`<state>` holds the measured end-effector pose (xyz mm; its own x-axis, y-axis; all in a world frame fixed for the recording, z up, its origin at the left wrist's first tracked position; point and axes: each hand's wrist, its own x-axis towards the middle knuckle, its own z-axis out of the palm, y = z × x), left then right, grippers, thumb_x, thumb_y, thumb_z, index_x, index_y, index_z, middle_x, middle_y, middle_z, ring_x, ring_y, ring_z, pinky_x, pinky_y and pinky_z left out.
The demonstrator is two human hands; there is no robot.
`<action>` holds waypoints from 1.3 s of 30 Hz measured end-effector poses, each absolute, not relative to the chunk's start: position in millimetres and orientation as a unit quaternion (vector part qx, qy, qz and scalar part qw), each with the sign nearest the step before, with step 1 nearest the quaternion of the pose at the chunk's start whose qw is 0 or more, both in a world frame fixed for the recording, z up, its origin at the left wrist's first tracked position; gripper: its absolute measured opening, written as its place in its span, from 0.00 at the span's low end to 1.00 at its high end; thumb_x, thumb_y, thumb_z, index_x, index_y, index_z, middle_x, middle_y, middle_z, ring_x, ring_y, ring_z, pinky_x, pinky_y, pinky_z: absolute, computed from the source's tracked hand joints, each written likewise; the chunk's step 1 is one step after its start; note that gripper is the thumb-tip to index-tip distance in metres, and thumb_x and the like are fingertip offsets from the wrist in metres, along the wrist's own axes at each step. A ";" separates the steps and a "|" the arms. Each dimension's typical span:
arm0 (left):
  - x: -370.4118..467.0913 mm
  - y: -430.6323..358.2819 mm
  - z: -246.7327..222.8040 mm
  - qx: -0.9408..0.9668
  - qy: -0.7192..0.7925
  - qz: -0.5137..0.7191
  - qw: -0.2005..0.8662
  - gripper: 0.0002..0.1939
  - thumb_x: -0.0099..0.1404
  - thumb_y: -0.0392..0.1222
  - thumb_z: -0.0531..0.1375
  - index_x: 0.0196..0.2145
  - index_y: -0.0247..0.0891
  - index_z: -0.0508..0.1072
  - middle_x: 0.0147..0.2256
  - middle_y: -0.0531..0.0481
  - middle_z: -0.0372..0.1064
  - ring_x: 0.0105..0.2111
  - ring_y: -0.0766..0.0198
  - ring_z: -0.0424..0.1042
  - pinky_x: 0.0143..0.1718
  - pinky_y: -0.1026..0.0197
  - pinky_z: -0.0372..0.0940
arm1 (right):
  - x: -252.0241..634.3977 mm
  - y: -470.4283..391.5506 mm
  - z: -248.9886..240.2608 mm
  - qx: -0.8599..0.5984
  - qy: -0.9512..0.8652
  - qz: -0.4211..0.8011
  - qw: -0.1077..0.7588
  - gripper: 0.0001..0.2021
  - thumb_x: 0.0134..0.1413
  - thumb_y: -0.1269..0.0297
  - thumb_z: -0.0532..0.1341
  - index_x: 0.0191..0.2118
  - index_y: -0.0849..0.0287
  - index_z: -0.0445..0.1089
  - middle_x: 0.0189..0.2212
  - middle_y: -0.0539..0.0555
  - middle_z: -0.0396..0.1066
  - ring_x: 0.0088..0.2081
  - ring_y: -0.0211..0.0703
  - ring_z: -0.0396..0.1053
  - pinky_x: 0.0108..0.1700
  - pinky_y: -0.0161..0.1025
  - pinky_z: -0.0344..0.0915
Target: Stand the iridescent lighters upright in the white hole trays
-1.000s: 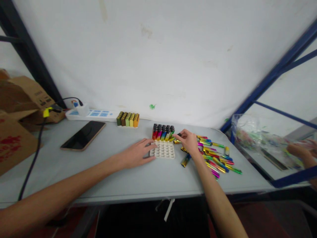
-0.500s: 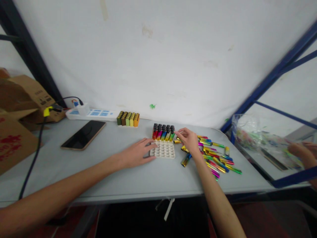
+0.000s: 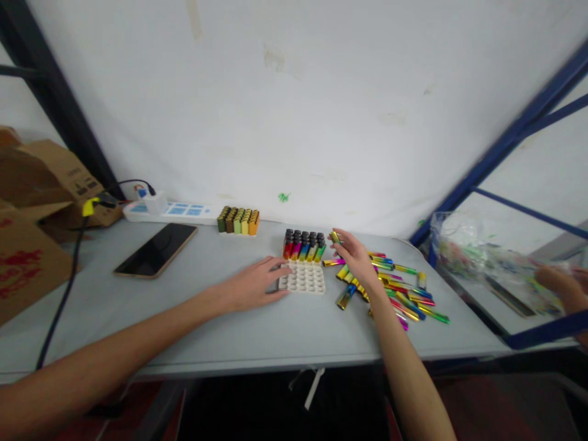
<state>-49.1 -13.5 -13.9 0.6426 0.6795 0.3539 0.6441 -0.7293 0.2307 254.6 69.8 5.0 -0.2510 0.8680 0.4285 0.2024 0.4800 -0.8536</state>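
A white tray (image 3: 307, 283) with rows of round holes lies on the grey table. My left hand (image 3: 257, 283) rests at its left edge, fingers spread, holding nothing. Behind the bare holes stand rows of shiny colored tubes with black tops (image 3: 304, 245). To the right of these, my right hand (image 3: 351, 251) grips a gold tube (image 3: 335, 236) between thumb and fingers, raised above the table. Under and beside that hand lies a loose pile of metallic multicolored tubes (image 3: 407, 304).
A second block of green, brown and yellow tubes (image 3: 237, 221) stands near the wall. Left of it are a power strip (image 3: 184, 212), a phone (image 3: 156, 251) and cardboard boxes (image 3: 32, 263). Beyond the blue frame (image 3: 487, 165) at right, another person's hand (image 3: 560, 285) shows near plastic bags.
My right hand has shifted slightly right, and a gold tube now shows upright in its fingers. My left hand and the tray look unmoved.
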 end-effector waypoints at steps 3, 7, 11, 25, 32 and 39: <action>-49.7 -14.2 -12.2 0.905 0.361 0.222 0.045 0.21 0.71 0.45 0.61 0.60 0.40 0.70 0.59 0.38 0.66 0.58 0.50 0.68 0.63 0.48 0.63 | 253.9 67.4 7.7 -0.369 -0.695 0.362 0.500 0.26 0.55 0.49 0.69 0.57 0.50 0.69 0.53 0.58 0.75 0.47 0.48 0.76 0.46 0.45 0.75; -50.4 -14.0 -12.8 0.904 0.356 0.230 0.048 0.22 0.70 0.44 0.62 0.60 0.39 0.70 0.59 0.38 0.67 0.58 0.50 0.69 0.63 0.49 0.64 | 254.2 62.8 13.6 -0.385 -0.675 0.346 0.526 0.20 0.51 0.49 0.72 0.45 0.54 0.71 0.42 0.54 0.77 0.39 0.46 0.77 0.40 0.42 0.75; -50.5 -12.5 -15.1 0.902 0.359 0.237 0.042 0.22 0.70 0.45 0.63 0.59 0.39 0.70 0.58 0.38 0.68 0.57 0.50 0.70 0.62 0.49 0.65 | 253.1 57.7 22.0 -0.408 -0.684 0.296 0.527 0.17 0.55 0.48 0.69 0.40 0.57 0.74 0.33 0.53 0.76 0.31 0.42 0.74 0.34 0.39 0.71; -50.3 -11.0 -17.2 0.903 0.353 0.242 0.043 0.20 0.69 0.45 0.64 0.56 0.38 0.71 0.58 0.38 0.69 0.56 0.49 0.71 0.60 0.49 0.66 | 200.1 56.6 44.6 -0.301 -0.785 0.362 0.403 0.19 0.53 0.50 0.70 0.45 0.55 0.72 0.43 0.56 0.79 0.42 0.44 0.76 0.45 0.41 0.74; -50.3 -12.5 -17.1 0.903 0.357 0.239 0.034 0.17 0.70 0.45 0.64 0.54 0.39 0.72 0.55 0.39 0.71 0.53 0.50 0.74 0.58 0.49 0.69 | 175.7 56.0 36.7 -0.308 -0.840 0.267 0.359 0.16 0.60 0.52 0.66 0.48 0.56 0.76 0.38 0.54 0.78 0.36 0.41 0.75 0.41 0.39 0.75; -51.3 -12.2 -16.0 0.904 0.365 0.223 0.032 0.17 0.70 0.47 0.64 0.53 0.39 0.73 0.56 0.39 0.71 0.53 0.50 0.74 0.58 0.49 0.69 | 178.9 50.9 23.6 -0.344 -0.845 0.131 0.388 0.17 0.59 0.46 0.66 0.42 0.56 0.74 0.33 0.54 0.77 0.32 0.43 0.75 0.39 0.40 0.74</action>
